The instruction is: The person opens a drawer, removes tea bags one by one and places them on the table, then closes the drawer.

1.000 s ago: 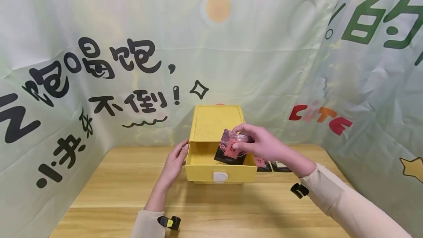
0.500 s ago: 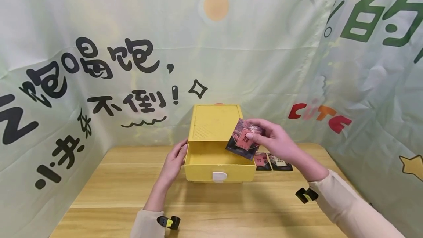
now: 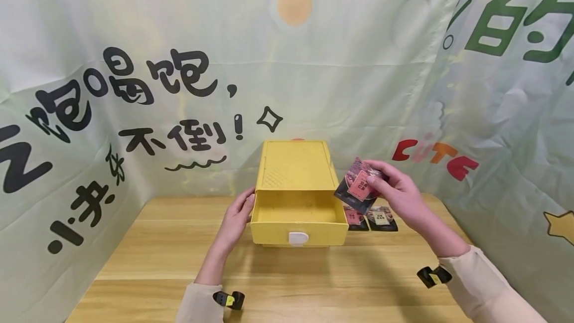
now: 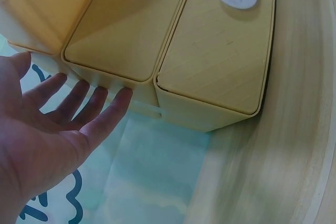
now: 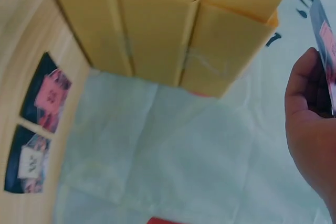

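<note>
In the head view a yellow drawer unit (image 3: pixel 293 166) stands on the table, its top drawer (image 3: pixel 273 233) pulled out toward me, with a white handle (image 3: pixel 298 239) on the front. My left hand (image 3: pixel 234 219) is at the unit's left side; in the left wrist view its fingers (image 4: pixel 107 116) are nearly straight, tips against the unit's side edge. Right of the drawer, in the air, my right hand (image 3: pixel 403 194) pinches a dark food packet (image 3: pixel 356 188) with a pink label, thumb over its front. The right wrist view shows this packet (image 5: pixel 324 40) nearly edge-on.
Two flat packets lie on the table right of the unit, one with a pink label (image 3: pixel 356 221), the other with a white label (image 3: pixel 382 219). A printed cloth (image 3: pixel 358 88) hangs behind the table (image 3: pixel 287 283) and along both sides.
My right hand has lifted the pink-labelled packet from above the open drawer and carried it rightward, past the unit's side. My left hand has stayed at the unit's left side.
</note>
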A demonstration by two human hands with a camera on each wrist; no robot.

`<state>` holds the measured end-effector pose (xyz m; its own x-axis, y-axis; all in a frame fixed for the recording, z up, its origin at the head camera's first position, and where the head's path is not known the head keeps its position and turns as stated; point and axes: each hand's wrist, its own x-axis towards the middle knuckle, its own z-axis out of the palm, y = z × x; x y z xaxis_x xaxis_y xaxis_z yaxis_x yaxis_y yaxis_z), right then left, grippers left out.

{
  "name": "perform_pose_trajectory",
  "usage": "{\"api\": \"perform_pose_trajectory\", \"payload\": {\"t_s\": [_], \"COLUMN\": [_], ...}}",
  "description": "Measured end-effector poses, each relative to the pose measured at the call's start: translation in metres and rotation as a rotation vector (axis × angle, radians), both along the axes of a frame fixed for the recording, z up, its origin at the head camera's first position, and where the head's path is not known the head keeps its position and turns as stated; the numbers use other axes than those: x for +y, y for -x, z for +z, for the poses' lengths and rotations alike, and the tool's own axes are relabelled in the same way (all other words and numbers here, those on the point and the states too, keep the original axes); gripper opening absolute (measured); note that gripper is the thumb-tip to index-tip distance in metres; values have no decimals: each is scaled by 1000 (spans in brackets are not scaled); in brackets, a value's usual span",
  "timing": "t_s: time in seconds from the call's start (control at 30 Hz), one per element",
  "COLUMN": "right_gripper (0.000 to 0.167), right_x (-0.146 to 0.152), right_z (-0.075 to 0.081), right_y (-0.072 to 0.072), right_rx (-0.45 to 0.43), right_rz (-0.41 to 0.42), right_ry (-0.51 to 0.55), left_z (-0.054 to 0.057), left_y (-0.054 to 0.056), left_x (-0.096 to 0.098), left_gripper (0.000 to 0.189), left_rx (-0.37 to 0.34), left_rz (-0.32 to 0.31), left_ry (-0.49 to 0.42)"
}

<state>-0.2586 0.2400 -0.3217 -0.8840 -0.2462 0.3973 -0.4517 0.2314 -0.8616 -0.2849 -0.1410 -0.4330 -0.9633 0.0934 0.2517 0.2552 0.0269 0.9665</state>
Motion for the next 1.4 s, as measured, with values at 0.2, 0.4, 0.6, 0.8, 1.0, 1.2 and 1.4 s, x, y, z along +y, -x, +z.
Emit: {"api": "perform_pose_trajectory", "payload": {"t_s": [0.2,0.4,0.6,0.8,1.0,1.2,1.4], "right_gripper": [38,38,40,49,52,49,52], "right_x": [19,38,55,76,98,125,149], "right_z": [-16,-34,-50,-59,-72,-87,-93], "right_y": [0,4,11,22,37,56,72], "right_rx": [-20,-74,-93,-134,-191,-252,-298], "right_rz": [-52,-62,-61,-108,-165,-189,-212], "right_ry": [-44,-91,-125,-236,-281,-286,-347], "left_z": [0,0,0,1,0,-2,-2], "left_y": [0,0,0,-1,-1,-1,0], "left_x": [1,1,1,0,1,1,0], "left_gripper": [48,48,48,49,49,49,49], "left_rx": [6,0,-6,-4,-3,-1,7], "left_rz": [8,8,15,14,13,18,16], "left_ry": [9,9,14,23,14,17,8]}}
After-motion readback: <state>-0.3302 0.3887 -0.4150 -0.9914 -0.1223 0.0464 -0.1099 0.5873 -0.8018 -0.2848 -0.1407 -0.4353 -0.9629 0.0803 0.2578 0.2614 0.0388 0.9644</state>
